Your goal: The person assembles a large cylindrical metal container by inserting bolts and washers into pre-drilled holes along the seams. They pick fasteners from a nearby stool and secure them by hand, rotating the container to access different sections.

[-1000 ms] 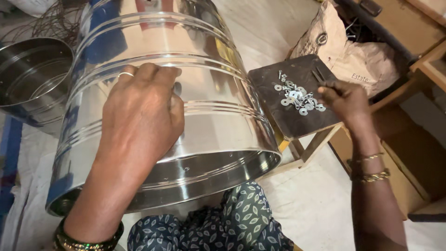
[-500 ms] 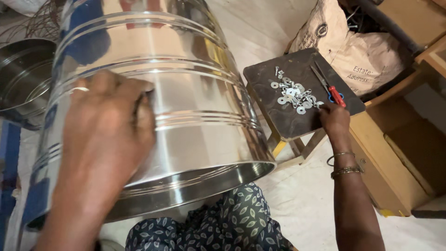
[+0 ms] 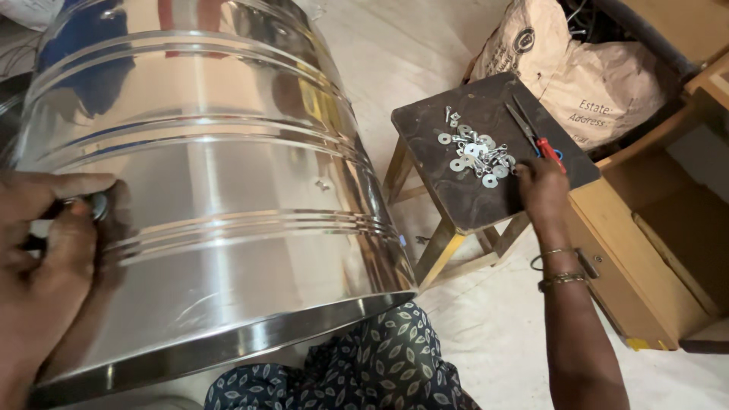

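Bright even light, drum glare, sharp focus.

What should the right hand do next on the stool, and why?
Probably pinch one washer out of the pile of washers and screws. The right hand already rests at that pile on the dark stool, while the left hand presses a small round part against the steel drum.

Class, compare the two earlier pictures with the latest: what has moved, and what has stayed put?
The left hand slid from the top of the steel drum to its left side, pinching a small fitting there. The right hand stays at the washers on the stool; the drum stays on the lap.
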